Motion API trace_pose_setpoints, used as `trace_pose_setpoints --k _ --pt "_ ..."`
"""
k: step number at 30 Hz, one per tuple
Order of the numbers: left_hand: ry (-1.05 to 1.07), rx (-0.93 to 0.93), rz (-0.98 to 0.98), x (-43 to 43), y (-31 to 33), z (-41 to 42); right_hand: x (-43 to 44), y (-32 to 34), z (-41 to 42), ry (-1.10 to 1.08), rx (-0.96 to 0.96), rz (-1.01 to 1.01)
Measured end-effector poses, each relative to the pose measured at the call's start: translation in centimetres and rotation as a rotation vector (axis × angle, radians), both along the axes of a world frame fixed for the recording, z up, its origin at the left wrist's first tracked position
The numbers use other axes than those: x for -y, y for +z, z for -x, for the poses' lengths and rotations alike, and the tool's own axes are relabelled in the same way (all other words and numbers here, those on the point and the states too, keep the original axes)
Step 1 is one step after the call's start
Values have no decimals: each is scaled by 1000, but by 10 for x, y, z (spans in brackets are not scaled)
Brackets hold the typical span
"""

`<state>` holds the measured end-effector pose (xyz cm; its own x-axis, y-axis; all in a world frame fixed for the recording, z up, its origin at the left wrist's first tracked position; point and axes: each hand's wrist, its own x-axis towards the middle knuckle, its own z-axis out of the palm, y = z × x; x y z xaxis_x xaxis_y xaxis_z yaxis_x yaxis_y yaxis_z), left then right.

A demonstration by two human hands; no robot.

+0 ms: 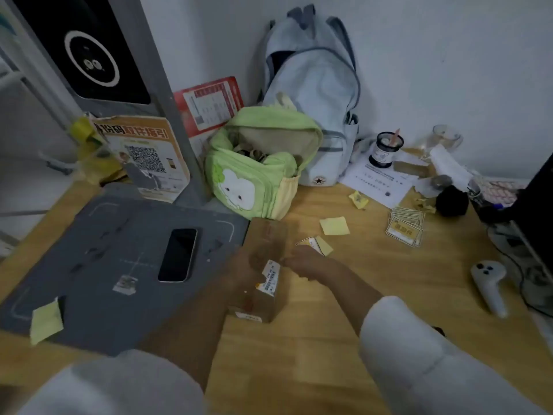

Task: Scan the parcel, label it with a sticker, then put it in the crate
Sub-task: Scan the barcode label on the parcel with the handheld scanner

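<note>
Head view: the left hand (245, 266) gripped a small cardboard parcel (263, 271) from its left side, just above the wooden bench (344, 295), while the right hand (305, 262), fingers curled, pinched at the parcel's white barcode label (270, 277). A yellow sticker (312, 244) lay just beyond. A phone (178, 254) rested on the grey mat (98, 265) nearby.
</note>
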<state>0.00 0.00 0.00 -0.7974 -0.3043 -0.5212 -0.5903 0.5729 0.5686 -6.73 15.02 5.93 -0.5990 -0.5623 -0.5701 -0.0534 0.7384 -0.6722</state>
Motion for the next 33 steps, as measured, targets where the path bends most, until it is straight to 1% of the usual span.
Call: trace_pose_setpoints --k 1,3,4,7,10,16,22,28,33 --pt "34 34 4 0 -9 -1 4 -5 -3 20 -3 -22" --pt "93 138 46 -5 -19 -7 10 -25 -2 -12 14 -88" --pt "100 166 62 -8 -25 -11 11 -38 -3 -19 52 -114" --pt "133 156 62 -17 -39 -14 15 -56 -10 -82 134 -116" --pt "168 137 89 -21 -52 -15 19 -68 -17 -146 197 -63" --pt "159 186 151 -28 -53 -19 28 -76 -23 -202 202 -18" --pt "233 178 51 -19 -49 -24 32 -77 -23 -236 213 -50" --pt "247 159 -75 -11 -39 -32 27 -74 -24 -307 200 -44" --pt "266 135 -209 -11 -60 -43 10 -67 -31 -358 224 -31"
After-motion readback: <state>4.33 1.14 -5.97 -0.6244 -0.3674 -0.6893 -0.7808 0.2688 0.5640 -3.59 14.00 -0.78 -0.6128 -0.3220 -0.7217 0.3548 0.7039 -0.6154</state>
